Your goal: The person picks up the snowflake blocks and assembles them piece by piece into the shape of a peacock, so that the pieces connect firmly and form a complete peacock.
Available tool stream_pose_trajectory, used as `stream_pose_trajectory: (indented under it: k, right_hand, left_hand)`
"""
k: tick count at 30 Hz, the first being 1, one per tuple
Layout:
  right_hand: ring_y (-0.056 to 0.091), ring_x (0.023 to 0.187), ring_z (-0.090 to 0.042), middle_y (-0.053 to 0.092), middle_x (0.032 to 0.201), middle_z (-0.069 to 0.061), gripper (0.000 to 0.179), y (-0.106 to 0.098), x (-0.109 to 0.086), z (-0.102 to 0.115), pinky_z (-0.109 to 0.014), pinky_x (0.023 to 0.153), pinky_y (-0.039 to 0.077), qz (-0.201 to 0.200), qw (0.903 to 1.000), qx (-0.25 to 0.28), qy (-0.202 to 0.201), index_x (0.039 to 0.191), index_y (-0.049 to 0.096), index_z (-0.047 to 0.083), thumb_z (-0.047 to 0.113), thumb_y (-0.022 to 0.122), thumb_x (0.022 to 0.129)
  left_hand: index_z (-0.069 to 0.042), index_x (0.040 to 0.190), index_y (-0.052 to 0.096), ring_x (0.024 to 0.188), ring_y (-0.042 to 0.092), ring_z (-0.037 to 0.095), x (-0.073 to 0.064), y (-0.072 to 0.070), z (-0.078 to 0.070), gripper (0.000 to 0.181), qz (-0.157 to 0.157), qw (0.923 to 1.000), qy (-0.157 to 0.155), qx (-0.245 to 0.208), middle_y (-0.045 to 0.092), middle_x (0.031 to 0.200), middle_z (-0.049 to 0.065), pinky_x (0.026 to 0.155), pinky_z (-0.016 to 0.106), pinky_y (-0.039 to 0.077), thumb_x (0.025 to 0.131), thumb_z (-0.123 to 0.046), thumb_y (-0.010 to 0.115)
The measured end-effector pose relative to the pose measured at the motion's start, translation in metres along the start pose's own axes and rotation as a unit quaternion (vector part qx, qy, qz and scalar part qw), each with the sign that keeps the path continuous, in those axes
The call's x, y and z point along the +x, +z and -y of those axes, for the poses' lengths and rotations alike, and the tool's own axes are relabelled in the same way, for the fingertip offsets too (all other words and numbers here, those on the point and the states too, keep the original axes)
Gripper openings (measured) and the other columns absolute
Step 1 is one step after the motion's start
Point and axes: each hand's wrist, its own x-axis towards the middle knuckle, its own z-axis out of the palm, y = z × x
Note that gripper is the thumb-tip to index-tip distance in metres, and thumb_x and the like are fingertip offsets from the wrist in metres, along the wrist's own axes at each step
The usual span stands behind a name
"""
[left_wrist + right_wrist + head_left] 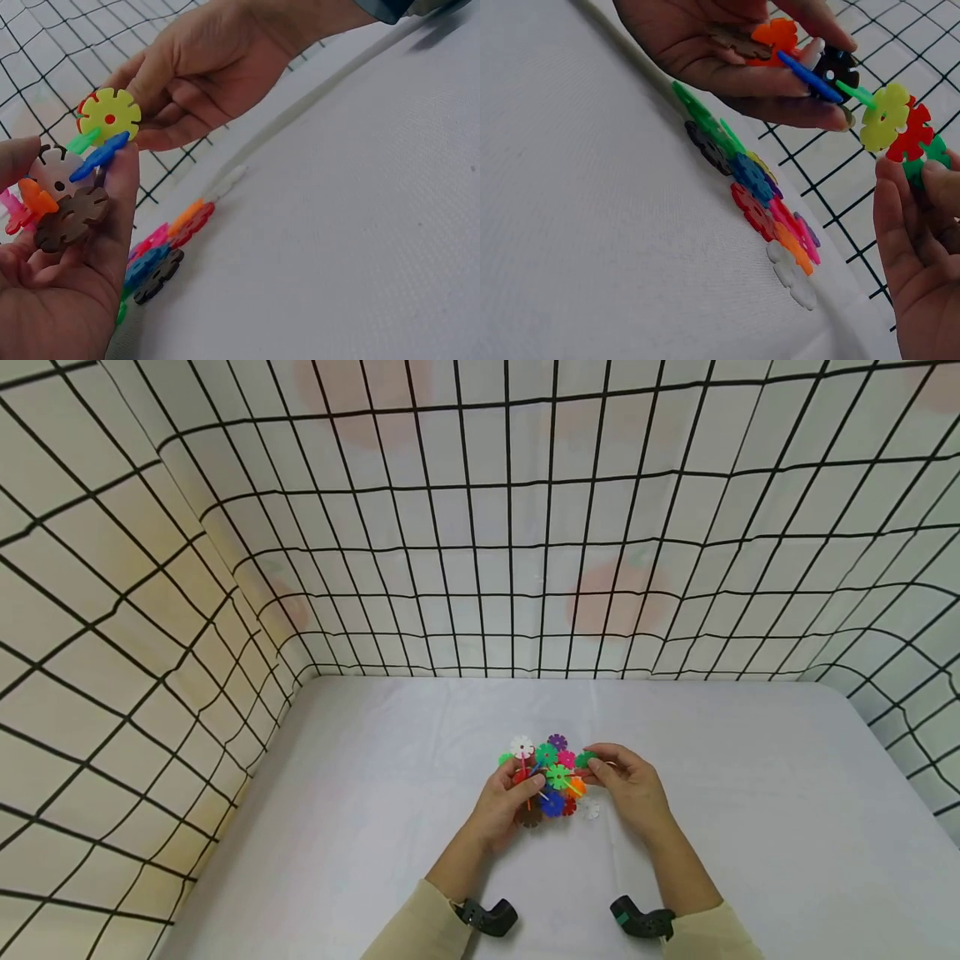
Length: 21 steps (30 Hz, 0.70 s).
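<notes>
My left hand (497, 803) holds a chain of slotted plastic snowflake discs. It includes a brown disc (73, 219), an orange disc (37, 198), a blue disc (100, 157) and a white one (57, 172). A black disc (835, 73) sits beside the blue. From there a light green disc (855, 94), a yellow disc (885, 118) and a red disc (910, 133) run toward my right hand (633, 789). Thumb and fingers of that hand pinch a dark green disc (936, 150) at the red disc's edge. The thumb partly covers it.
Below the hands, several loose discs lie in a pile on the white cloth-covered table (360, 827), among them a clear disc (791, 275), a red one (752, 212) and a grey one (708, 148). A black wire grid (510, 543) stands along the table's back and sides.
</notes>
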Motion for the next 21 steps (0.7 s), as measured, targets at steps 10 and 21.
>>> stream_pose_trajectory:
  k: [10, 21]
  right_hand:
    - [0.074, 0.087, -0.004, 0.07, 0.109, -0.025, 0.023, 0.0034, -0.0024, -0.0021, -0.021, 0.082, 0.061, 0.035, 0.9986, -0.008, -0.038, 0.12, 0.067, -0.006, 0.008, 0.059, 0.103]
    - [0.074, 0.089, -0.003, 0.076, 0.105, -0.001, 0.021, 0.0053, -0.0017, -0.0041, -0.021, 0.08, 0.061, 0.036, 0.9964, -0.002, -0.077, 0.116, 0.07, -0.007, 0.004, 0.059, 0.102]
  left_hand:
    - [-0.005, 0.123, 0.054, 0.075, 0.066, 0.004, -0.0004, 0.0017, -0.0002, 0.028, 0.015, 0.9998, -0.004, 0.009, 0.072, 0.095, -0.009, 0.06, 0.02, 0.053, 0.098, -0.015, 0.061]
    - [-0.007, 0.124, 0.055, 0.077, 0.069, 0.003, -0.001, 0.0, -0.002, 0.027, 0.031, 0.9993, -0.009, -0.017, 0.075, 0.095, -0.01, 0.064, 0.019, 0.056, 0.099, -0.017, 0.061]
